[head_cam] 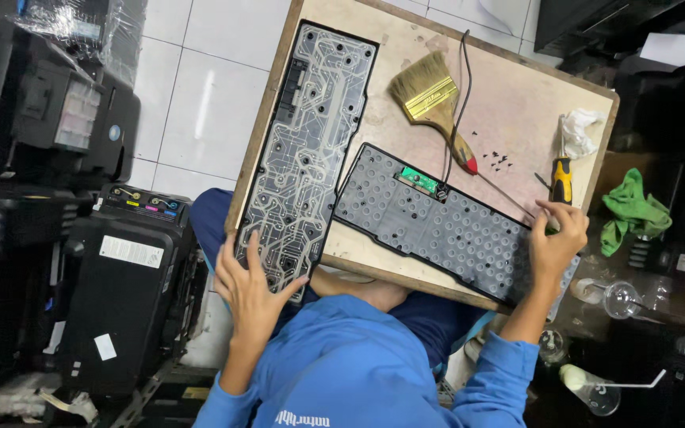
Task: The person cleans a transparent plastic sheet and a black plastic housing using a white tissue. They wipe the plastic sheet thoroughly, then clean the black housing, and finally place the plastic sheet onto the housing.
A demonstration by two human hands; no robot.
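Note:
My left hand [254, 285] lies flat with fingers spread on the near end of a keyboard half [307, 143] covered by a clear circuit membrane. The other keyboard half [445, 226], dark with a sheet of rubber domes and a small green circuit board [419, 181], lies slanted beside it. My right hand [558, 238] rests at that half's right end, fingertips pinched at its top edge; whether they hold anything I cannot tell. Both halves sit on a wooden board [509, 103] across my lap.
On the board lie a paintbrush [431, 99], a black cable [460, 95], several tiny black screws [497, 161], a screwdriver with yellow-black handle [561, 181] and a white rag [579, 131]. Black printers [120, 293] stand left. A green cloth [632, 210] and plastic cups [620, 299] are right.

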